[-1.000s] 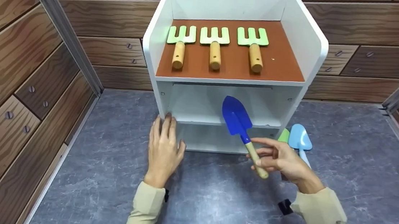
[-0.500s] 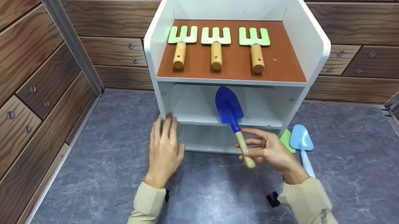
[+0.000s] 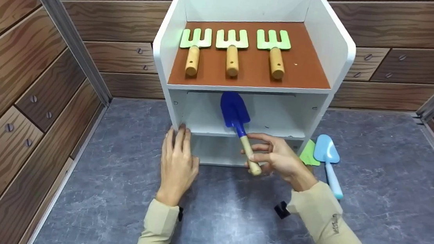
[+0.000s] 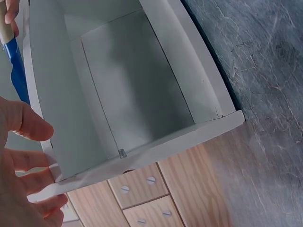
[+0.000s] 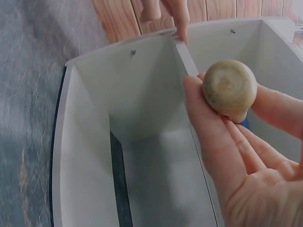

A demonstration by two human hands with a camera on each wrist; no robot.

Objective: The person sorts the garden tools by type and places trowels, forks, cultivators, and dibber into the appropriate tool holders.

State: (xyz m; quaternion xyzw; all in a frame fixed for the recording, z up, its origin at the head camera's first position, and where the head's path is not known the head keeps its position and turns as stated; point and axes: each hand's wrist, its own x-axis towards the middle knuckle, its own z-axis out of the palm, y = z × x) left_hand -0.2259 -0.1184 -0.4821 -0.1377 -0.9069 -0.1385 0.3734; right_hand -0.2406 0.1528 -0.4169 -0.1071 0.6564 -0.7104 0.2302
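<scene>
A small garden trowel (image 3: 235,110) with a blue blade and pale wooden handle is pinched by my right hand (image 3: 281,158) between thumb and fingers. Its blade points up and away, overlapping the middle compartment of the white shelf unit (image 3: 336,34) in the head view. The handle's round end (image 5: 231,87) faces the right wrist camera. My left hand (image 3: 177,165) has its fingers stretched against the unit's left front edge, at the middle board (image 3: 208,133). In the left wrist view, the left hand (image 4: 23,156) has fingers on both sides of the side panel's edge.
Three green hand forks (image 3: 231,54) with wooden handles lie in a row on the brown top shelf (image 3: 306,67). Right of the unit, a light-blue trowel (image 3: 327,151) and a partly hidden green tool (image 3: 309,153) lie on the grey floor (image 3: 116,192). Wood-patterned walls surround it.
My right hand has carried the blue trowel leftward and slightly forward, in front of the middle compartment. More of the light-blue trowel and green tool shows now. My left hand stays at the edge.
</scene>
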